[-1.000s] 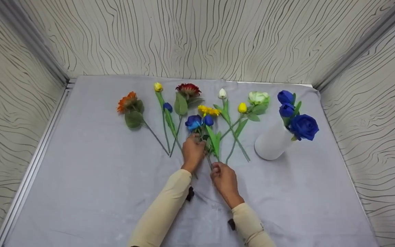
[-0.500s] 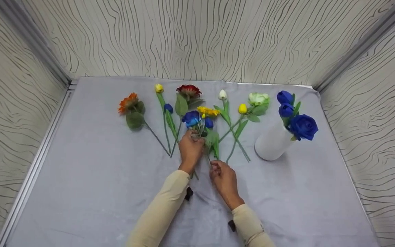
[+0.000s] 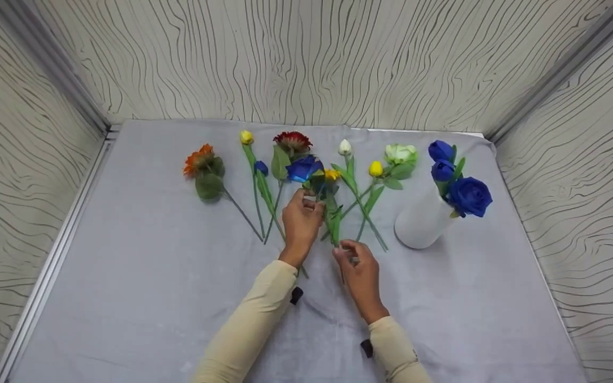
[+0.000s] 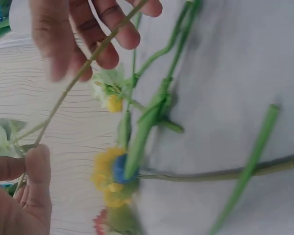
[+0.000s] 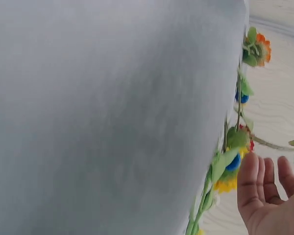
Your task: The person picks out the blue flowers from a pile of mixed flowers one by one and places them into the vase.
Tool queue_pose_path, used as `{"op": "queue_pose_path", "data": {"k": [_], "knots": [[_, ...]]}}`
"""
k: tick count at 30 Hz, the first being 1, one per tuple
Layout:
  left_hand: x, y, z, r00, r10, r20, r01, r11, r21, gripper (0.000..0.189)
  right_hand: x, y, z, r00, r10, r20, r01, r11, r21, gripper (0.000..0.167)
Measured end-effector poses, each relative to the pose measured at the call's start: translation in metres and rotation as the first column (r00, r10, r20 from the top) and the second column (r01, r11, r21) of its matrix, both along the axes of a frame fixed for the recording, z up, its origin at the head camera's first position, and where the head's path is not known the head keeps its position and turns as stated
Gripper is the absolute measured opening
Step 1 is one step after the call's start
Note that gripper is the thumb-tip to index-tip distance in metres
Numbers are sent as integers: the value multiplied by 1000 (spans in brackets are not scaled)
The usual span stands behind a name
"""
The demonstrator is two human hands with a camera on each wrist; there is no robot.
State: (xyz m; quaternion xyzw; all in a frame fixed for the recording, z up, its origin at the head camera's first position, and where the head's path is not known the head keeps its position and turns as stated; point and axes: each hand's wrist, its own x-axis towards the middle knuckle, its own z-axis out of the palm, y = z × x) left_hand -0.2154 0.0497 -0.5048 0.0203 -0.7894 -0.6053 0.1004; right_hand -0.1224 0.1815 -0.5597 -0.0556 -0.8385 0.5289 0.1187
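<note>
My left hand (image 3: 302, 223) pinches the stem of a blue artificial rose (image 3: 305, 169), just below its leaves. In the left wrist view the bare stem (image 4: 63, 95) slants up past the fingers of my right hand (image 4: 88, 29), whose thumb stands apart from them. The right wrist view shows the right hand (image 5: 272, 196) with fingers extended, close to the stem's free end. Under the rose lie a yellow daisy-like flower (image 3: 332, 174) and a blue tulip (image 4: 120, 169), partly hidden in the head view.
A white vase (image 3: 423, 221) with several blue flowers stands at the right. Around the hands lie an orange flower (image 3: 199, 159), a red flower (image 3: 292, 140), a white tulip (image 3: 345, 147), yellow tulips and a pale green flower (image 3: 400, 154). Patterned walls enclose the table's back and sides.
The blue rose has risen off the other flowers in my left hand, its head shifting toward the back. My right hand has moved slightly right, and its fingers have come off the stem.
</note>
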Motion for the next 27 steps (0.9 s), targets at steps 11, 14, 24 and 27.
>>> {"op": "queue_pose_path", "data": {"k": [11,14,24,27], "knots": [[4,16,43,989,-85,-123,91,995,38,7,-6,52,7,940,-328,-98,323,945,-59,39],[6,23,56,982,-113,-152,127,988,89,7,-7,65,9,910,-399,-118,395,917,-56,42],[13,45,92,944,-149,-294,193,973,124,15,-10,85,13,828,-542,-145,542,839,-44,49],[15,52,101,936,-148,-319,189,976,103,20,-10,87,14,809,-567,-153,568,822,-38,47]]}}
